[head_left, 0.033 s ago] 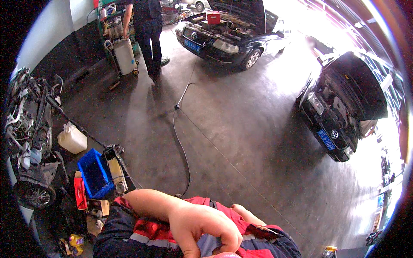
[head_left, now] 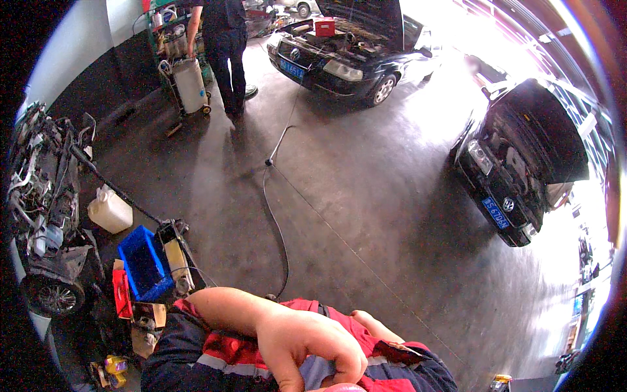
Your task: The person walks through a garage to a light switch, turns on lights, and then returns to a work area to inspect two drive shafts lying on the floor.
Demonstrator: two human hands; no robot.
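My left hand point(head_left: 315, 345) is raised in front of my chest at the lower edge, its forearm bent across from the left. The fingers curl downward and the thumb stands apart from them. Only my jacket point(head_left: 238, 353), red and dark blue with a grey stripe, shows through the gap between thumb and fingers. I see nothing held there, though the fingertips run toward the picture's edge. Beyond that hand, a bare part of my right forearm point(head_left: 379, 328) comes out of its red sleeve. The right hand itself is hidden.
Two black cars point(head_left: 349, 72) point(head_left: 506, 173) stand with hoods raised. A hose point(head_left: 277, 228) crosses the floor. At left are a blue crate point(head_left: 145, 264), a floor jack point(head_left: 176, 258), a white canister point(head_left: 110, 210) and a stripped car front point(head_left: 49, 215). Another person point(head_left: 225, 55) holds a wheeled cart point(head_left: 188, 86).
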